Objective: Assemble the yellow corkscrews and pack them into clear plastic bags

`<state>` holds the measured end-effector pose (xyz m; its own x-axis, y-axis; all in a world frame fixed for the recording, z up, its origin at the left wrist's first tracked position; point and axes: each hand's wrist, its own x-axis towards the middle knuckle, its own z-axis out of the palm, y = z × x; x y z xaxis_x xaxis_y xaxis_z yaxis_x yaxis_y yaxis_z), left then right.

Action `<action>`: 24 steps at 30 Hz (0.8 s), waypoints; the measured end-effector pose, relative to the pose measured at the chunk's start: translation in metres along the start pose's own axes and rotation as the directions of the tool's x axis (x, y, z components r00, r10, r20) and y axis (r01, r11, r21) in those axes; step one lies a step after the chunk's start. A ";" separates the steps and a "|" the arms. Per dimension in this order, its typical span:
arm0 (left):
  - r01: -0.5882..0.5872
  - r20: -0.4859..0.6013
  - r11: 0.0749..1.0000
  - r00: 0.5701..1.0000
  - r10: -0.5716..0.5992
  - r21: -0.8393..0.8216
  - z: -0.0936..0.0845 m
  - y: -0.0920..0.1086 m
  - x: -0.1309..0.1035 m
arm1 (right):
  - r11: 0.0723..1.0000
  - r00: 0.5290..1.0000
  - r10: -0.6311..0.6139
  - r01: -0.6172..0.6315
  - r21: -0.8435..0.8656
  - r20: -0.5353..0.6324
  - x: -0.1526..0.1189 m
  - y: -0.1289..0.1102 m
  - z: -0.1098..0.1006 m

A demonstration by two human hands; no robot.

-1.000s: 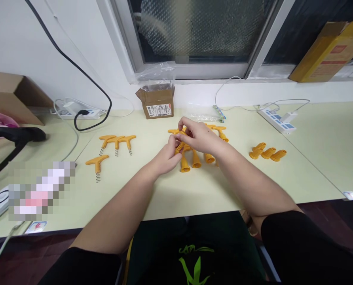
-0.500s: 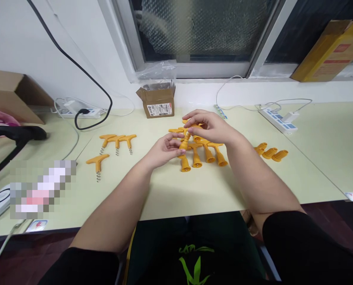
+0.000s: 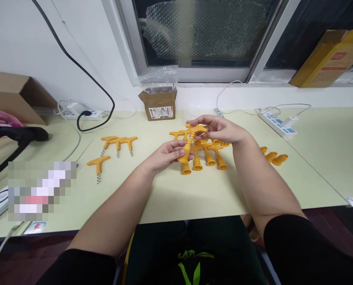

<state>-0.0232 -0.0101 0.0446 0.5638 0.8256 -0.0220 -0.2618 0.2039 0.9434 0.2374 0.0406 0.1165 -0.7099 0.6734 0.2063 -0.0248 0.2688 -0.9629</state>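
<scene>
Background: a window point(image 3: 206, 35) in a white wall, with a pale table point(image 3: 170, 198) running below it.
Corkscrew in hand: a yellow corkscrew point(image 3: 191, 138) is held at a tilt above the middle of the table, its T-shaped handle toward the far right and its flared end toward the near left.
Left hand: the left hand point(image 3: 165, 156) pinches the flared end between thumb and fingers.
Right hand: the right hand point(image 3: 220, 129) has its fingers around the handle; the two hands are apart, joined only by the corkscrew.
Middle: a group of yellow corkscrews with sleeves point(image 3: 209, 155) lies beneath and beside the hands.
Left side: four handles with bare metal spirals point(image 3: 98, 168).
Right side: yellow sleeves point(image 3: 280, 159), partly hidden by the right forearm.
Far edge: an open cardboard box point(image 3: 161, 106) and, farther right, a power strip point(image 3: 279, 124).
</scene>
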 end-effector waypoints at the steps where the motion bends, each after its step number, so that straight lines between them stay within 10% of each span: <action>1: 0.006 0.001 1.000 1.000 -0.006 -0.007 0.000 0.001 0.000 | 1.000 1.000 0.000 0.000 0.000 -0.007 0.000 0.000 -0.001; 9: -0.041 -0.041 0.990 0.998 0.047 0.132 -0.004 -0.008 0.005 | 0.963 0.972 0.165 -0.195 -0.184 -0.169 0.006 0.007 -0.006; 24: -0.029 -0.178 0.899 0.977 0.118 0.438 0.016 -0.020 0.006 | 0.586 0.933 0.165 -0.354 -0.729 -0.320 0.016 -0.008 0.033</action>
<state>-0.0016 -0.0176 0.0305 0.3805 0.9243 0.0310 0.0914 -0.0710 0.9933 0.2027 0.0263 0.1212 -0.4414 0.8929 0.0888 0.7498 0.4214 -0.5101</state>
